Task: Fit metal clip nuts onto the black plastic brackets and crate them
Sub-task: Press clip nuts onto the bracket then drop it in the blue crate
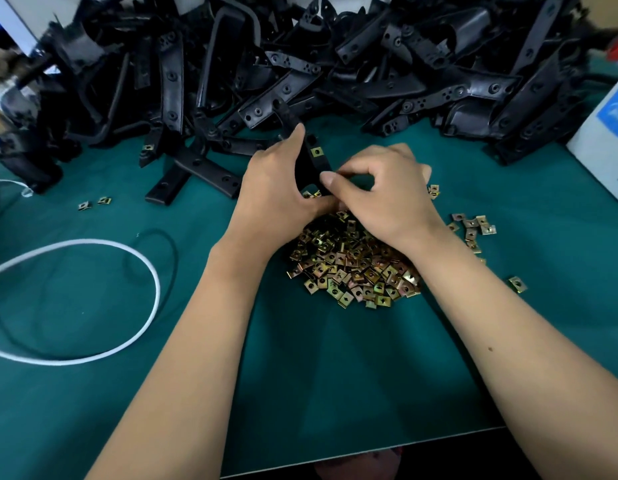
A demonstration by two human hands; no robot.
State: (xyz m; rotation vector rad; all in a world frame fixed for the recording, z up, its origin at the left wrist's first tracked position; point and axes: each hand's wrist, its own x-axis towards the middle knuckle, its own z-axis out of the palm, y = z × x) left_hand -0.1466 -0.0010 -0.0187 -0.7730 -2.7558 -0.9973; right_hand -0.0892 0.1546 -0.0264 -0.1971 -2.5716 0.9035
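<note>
My left hand [276, 188] grips a black plastic bracket [306, 161] upright above the table's middle. One brass-coloured clip nut [316, 152] sits fitted on the bracket's upper edge. My right hand [380, 192] has its fingers curled, the thumb pressing against the bracket's lower end; whether it pinches a nut there is hidden. A heap of loose clip nuts [352, 268] lies on the green mat under both wrists. A large pile of black brackets [300, 64] fills the back of the table.
A white cord loop [93, 299] and a thin black ring [151, 258] lie at the left. Two stray nuts [94, 202] rest further left, more nuts [474, 226] at the right. A white box [605, 140] stands at the right edge. The table's front edge [370, 452] is near.
</note>
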